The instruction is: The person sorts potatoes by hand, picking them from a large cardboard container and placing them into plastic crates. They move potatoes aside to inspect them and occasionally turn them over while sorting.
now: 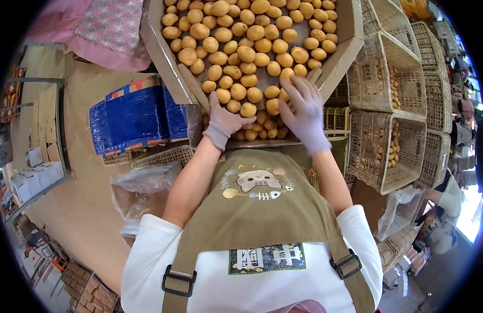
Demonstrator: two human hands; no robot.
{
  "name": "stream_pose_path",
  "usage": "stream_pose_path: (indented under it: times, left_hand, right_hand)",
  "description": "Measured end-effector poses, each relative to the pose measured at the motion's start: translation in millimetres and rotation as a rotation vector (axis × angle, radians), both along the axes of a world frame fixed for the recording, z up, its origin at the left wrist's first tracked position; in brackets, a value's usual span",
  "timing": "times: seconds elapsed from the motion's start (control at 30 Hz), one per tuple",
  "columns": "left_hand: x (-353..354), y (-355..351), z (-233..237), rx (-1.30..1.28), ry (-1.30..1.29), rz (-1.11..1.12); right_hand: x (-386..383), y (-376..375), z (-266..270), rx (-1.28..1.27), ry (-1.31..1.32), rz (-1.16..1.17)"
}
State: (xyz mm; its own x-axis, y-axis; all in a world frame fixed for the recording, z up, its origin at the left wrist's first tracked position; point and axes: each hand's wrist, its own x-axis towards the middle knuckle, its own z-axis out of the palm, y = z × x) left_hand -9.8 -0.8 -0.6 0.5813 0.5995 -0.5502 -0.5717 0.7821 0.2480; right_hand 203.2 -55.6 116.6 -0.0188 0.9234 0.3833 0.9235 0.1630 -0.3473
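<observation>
Gloved hands at near edge of wooden tray (159, 49) | right hand (304, 112) spread wide on round tan fruit (252, 52) | left hand (223, 122) half-curled, hold unclear | heap straight ahead, equally near both

Both bare forearms outstretched forward, gloved left hand (223, 122) back-up, fingertips hidden, gloved right hand (304, 110) wide-spread.
</observation>
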Motion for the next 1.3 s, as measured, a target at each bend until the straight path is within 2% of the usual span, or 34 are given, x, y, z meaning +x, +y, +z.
stream_pose_path:
  times: [0.1, 0.2, 0.23, 0.27, 0.3, 0.33, 0.37, 0.4, 0.43, 0.47, 0.5, 0.53, 0.6, 0.67, 0.7, 0.73, 0.77, 0.8, 0.83, 0.87, 0.9, 0.93, 0.97, 1.03, 1.07, 1.1, 1.13, 1.2, 1.23, 1.3]
  left_hand:
    - [-14.4, -5.9, -10.1, -0.018, 0.285, -0.119]
    - [-12.5, -12.2, 2.6, -0.057, 0.236, -0.075]
    - [-9.1, -13.9, 5.2, -0.070, 0.166, -0.036]
    - [-8.0, -14.5, 6.5, -0.078, 0.096, 0.005]
    - [-9.0, -13.3, 1.2, -0.229, 0.027, 0.007]
    - [-5.3, -11.5, 2.3, -0.253, -0.009, 0.075]
    - [-4.9, -10.0, -20.2, 0.042, 0.034, 0.000]
    - [-3.4, -12.4, -25.5, 0.088, 0.027, -0.007]
    - [-0.7, -12.0, -14.3, 0.134, 0.020, -0.012]
    - [1.4, -10.5, -2.2, -0.053, -0.038, 0.052]
    - [5.2, -8.6, 14.2, -0.240, -0.094, 0.113]
    - [9.6, -9.7, 12.6, -0.264, -0.142, 0.126]
    - [15.9, -9.1, 7.8, -0.302, -0.231, 0.143]
    - [16.7, -9.7, 1.2, -0.123, -0.335, 0.106]
    - [15.8, -8.9, -1.1, -0.093, -0.360, 0.113]
    - [15.2, -9.6, -5.2, -0.037, -0.337, 0.120]
    - [14.8, -10.1, -9.6, 0.019, -0.312, 0.128]
    - [14.4, -10.5, -14.2, 0.073, -0.286, 0.137]
    - [9.3, -10.6, -29.2, 0.169, -0.775, 0.057]
    - [13.2, -10.0, 1.1, 0.083, -0.339, 0.115]
    - [11.4, -9.2, 4.2, -0.072, -0.391, 0.129]
    - [12.4, -8.2, 7.7, -0.097, -0.372, 0.119]
    - [11.7, -8.8, 11.5, -0.127, -0.345, 0.109]
    - [16.1, -2.4, 11.9, -0.269, -0.233, 0.109]
    - [17.7, -1.8, 14.7, -0.247, -0.206, 0.101]
    - [19.1, -2.3, 17.8, -0.223, -0.180, 0.095]
    - [20.5, -3.0, 20.0, -0.202, -0.154, 0.091]
    - [18.6, -5.6, 18.6, -0.256, -0.149, 0.083]
    - [16.9, -7.3, 23.9, -0.239, -0.134, 0.069]
    - [22.5, 5.8, 25.4, -0.163, -0.196, 0.063]
  right_hand:
    - [-1.1, 35.2, -34.6, -0.478, -0.409, -0.031]
    - [-2.2, 60.1, -18.3, -0.553, -0.064, -0.150]
    - [-8.6, 55.3, -33.6, -0.322, -0.147, -0.180]
    - [-14.1, 48.6, -50.6, -0.462, -0.250, -0.089]
    - [-19.1, 40.2, -42.4, -0.572, -0.266, 0.005]
    - [-23.1, 33.6, -34.0, -0.677, -0.283, 0.096]
    - [-14.6, 32.2, -33.6, -0.724, -0.251, 0.172]
    - [-6.7, 32.2, -31.9, -0.717, -0.215, 0.205]
    - [1.4, 36.1, -29.5, -0.709, -0.051, 0.121]
    - [12.2, 45.8, -28.7, -0.691, 0.112, 0.036]
    - [29.9, 58.4, -35.3, -0.424, -0.114, 0.010]
    - [31.6, 73.3, -15.1, -0.572, -0.358, -0.174]
    - [40.9, 101.8, -17.9, -0.742, -0.438, -0.319]
    - [55.7, 117.7, -62.3, -0.558, -0.522, -0.294]
    - [49.9, 129.6, -44.7, -0.733, -0.463, -0.328]
    - [58.3, 131.5, -48.1, -0.726, -0.434, -0.286]
    - [70.5, 129.7, -63.8, -0.614, -0.424, -0.222]
    - [70.3, 125.7, -39.4, -0.653, -0.281, -0.203]
    - [73.2, 117.0, -30.5, -0.592, -0.023, -0.234]
    - [74.7, 104.4, -21.3, -0.401, 0.265, -0.150]
    - [58.9, 91.2, 20.8, -0.308, 0.402, -0.107]
    - [48.7, 79.5, 53.1, -0.102, 0.530, -0.008]
    - [43.6, 71.5, 85.5, 0.261, 0.524, 0.139]
    - [55.7, 55.9, 149.3, 0.858, 0.222, 0.261]
    - [76.5, 51.5, 173.3, 1.041, 0.095, 0.161]
    - [101.7, 53.0, 191.5, 1.128, -0.007, -0.036]
    - [134.5, 63.6, 204.5, 1.070, -0.075, -0.309]
    - [206.4, 99.4, 215.3, 0.629, -0.095, -0.743]
    - [223.6, 113.7, 211.8, 0.462, -0.085, -0.807]
    - [192.3, 107.0, 194.2, 0.482, -0.069, -0.677]
